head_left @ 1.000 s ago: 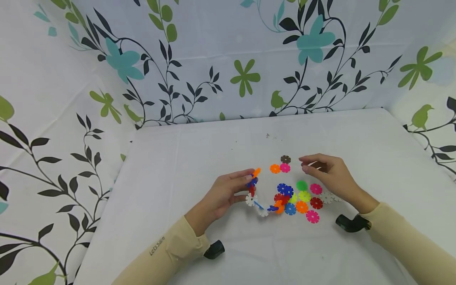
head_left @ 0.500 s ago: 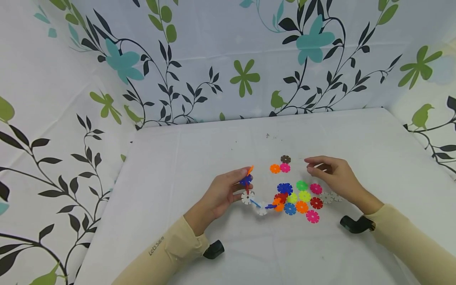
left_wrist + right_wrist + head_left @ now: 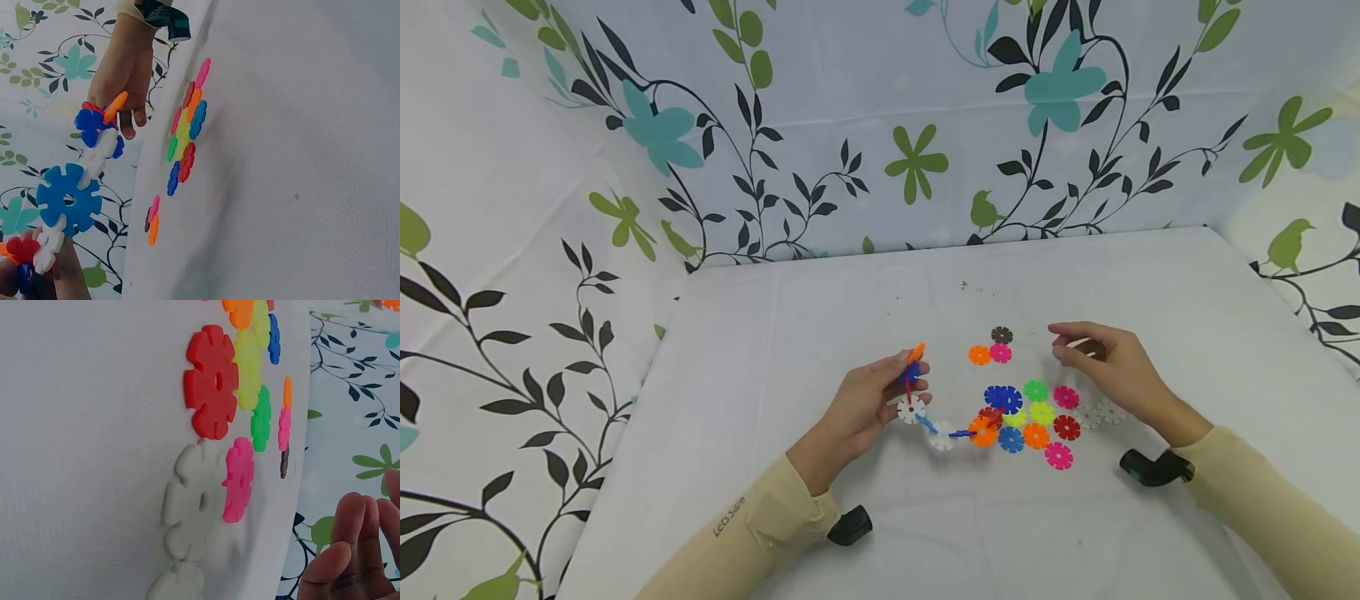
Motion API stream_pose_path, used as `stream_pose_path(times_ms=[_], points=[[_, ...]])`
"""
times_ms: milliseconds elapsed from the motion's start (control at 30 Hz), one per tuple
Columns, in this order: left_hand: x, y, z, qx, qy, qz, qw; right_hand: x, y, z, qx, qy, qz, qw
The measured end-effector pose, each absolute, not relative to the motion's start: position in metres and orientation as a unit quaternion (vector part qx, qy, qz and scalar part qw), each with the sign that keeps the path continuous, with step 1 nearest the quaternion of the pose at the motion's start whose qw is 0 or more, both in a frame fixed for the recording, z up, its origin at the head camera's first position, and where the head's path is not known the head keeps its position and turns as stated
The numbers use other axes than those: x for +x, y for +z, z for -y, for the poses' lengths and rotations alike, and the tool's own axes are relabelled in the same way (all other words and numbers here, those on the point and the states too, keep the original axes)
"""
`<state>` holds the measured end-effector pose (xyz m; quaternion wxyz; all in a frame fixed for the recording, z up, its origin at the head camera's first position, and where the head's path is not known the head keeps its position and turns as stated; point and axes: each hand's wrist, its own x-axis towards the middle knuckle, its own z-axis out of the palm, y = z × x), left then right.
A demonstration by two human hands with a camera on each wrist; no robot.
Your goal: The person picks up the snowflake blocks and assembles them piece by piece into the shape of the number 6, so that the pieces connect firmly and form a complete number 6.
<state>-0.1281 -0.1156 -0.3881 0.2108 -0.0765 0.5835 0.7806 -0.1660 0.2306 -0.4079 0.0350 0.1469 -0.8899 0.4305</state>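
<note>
Far left: left hand, thumb and fingers curled in a pinch at the upper end of a chain of slotted flower-shaped discs. From there a sagging curve rightward, through blue, red and white to an orange-and-red end; in front of loose discs in the head view, but clear of the white tabletop in the left wrist view. Probably plastic: light, stiff disc by disc, slightly slick; as a whole likely wobbly, apt to come apart at the slots. Best held at an interlocked joint, with support under the sag.

Farther right, flat on the tabletop: brown disc with orange and pink close by; nearer the body, a multicoloured patch of loose discs, ending in pale grey discs. Best lifted by the rims.

Far right: right hand, raised, loosely bent, with thumb apart from forefinger and nothing held.
</note>
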Motion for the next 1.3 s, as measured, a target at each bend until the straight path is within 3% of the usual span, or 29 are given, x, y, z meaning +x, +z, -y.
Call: stream_pose_path(times_ms=[167,500,800,1300], points=[[-0.1284,-0.3903,0.1158,-0.069,0.788,-0.57,0.223,-0.1687,-0.4058,-0.2297,0.137,0.429,0.893,0.013],[-0.1289,-0.3947,0.1162,-0.085,0.779,-0.578,0.229,-0.1704,-0.4061,-0.2261,0.12,0.374,0.915,-0.095],[-0.1282,-0.3926,0.1155,-0.069,0.798,-0.551,0.232,-0.1708,-0.4108,-0.2246,0.166,0.345,0.918,-0.102],[-0.1268,-0.3904,0.1156,-0.055,0.81,-0.533,0.239,-0.1694,-0.4132,-0.2224,0.167,0.317,0.924,-0.131]])
